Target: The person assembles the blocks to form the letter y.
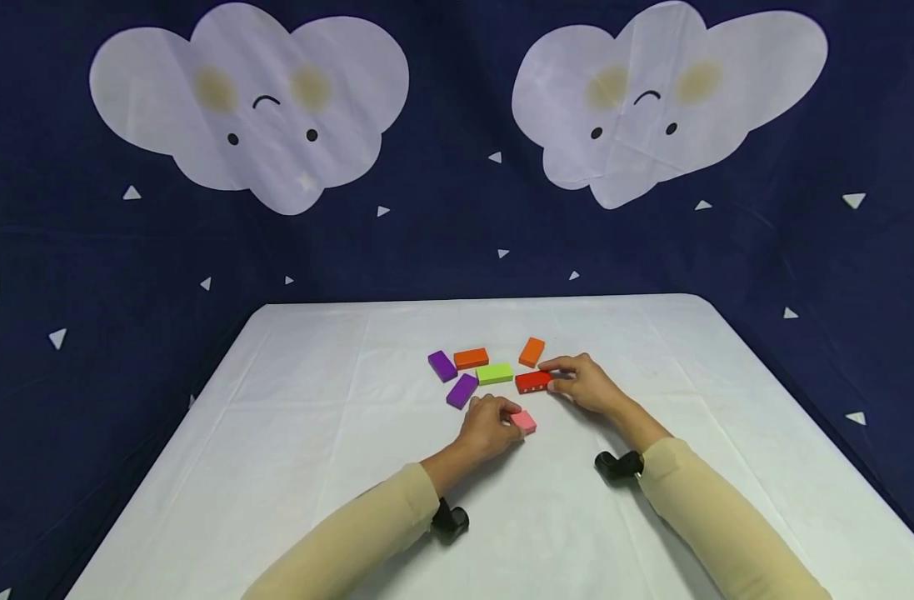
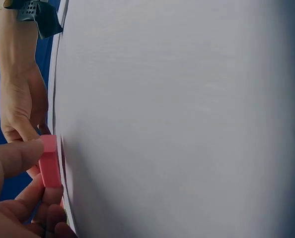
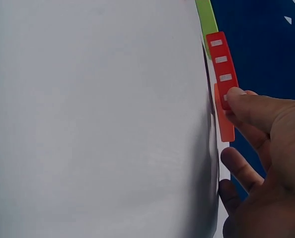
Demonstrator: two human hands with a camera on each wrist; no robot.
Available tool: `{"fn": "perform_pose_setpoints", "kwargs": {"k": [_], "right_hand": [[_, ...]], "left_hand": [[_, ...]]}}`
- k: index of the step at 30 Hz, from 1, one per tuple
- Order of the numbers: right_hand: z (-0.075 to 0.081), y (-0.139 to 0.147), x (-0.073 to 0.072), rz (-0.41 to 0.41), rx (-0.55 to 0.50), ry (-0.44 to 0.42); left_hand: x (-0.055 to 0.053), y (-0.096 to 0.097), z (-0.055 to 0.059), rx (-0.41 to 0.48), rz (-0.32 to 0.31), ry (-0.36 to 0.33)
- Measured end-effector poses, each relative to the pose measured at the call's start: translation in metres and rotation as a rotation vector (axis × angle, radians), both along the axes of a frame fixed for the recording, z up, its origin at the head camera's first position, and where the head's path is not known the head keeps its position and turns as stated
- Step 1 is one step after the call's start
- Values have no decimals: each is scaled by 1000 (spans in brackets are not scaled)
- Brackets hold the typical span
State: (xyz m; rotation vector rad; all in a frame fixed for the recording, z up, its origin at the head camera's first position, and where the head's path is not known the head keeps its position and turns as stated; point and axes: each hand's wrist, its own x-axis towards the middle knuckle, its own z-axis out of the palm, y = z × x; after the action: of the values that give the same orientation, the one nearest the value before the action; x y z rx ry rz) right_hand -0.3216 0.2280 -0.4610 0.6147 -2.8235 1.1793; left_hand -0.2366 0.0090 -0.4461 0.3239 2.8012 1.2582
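Between thumb and fingers, my left hand [image 1: 490, 427] pinches a pink block [image 1: 525, 422] low over the white table; the left wrist view shows the thumb on one end of that pink block [image 2: 49, 161]. My right hand [image 1: 587, 385] pinches the right end of a red block [image 1: 532, 382]. White marks run along the side of this red block [image 3: 221, 59] in the right wrist view. Just left of it lies a lime green block [image 1: 494, 374], and behind it an orange block [image 1: 531, 352]. Whether the held blocks touch the table I cannot tell.
Left of the green block are a darker orange block [image 1: 471, 358] and two purple blocks, one farther back [image 1: 442, 366] and one nearer [image 1: 461, 391]. A white cloth covers the table [image 1: 277, 433]. Behind stands a dark blue curtain [image 1: 457, 250] with clouds.
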Motion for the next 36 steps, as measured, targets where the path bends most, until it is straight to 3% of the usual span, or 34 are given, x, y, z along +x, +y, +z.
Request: {"fn": "perform_pose_setpoints", "kwargs": {"k": [5,13,21,27,36], "right_hand": [[3,1,6,-11,3,-45],[0,4,15,50,-16,-75],[0,2,24,104,-48,-78],[1,0,31,114,-47,-94],[1,-2,37,151,-62,-87]], "left_hand": [[8,-13,1,31,17,10],[20,-27,-2,46,40,38],[33,-32,-5,83,73,79],[43,-34,-5,85,87,64],[50,-35,-8,76,106,80]]}}
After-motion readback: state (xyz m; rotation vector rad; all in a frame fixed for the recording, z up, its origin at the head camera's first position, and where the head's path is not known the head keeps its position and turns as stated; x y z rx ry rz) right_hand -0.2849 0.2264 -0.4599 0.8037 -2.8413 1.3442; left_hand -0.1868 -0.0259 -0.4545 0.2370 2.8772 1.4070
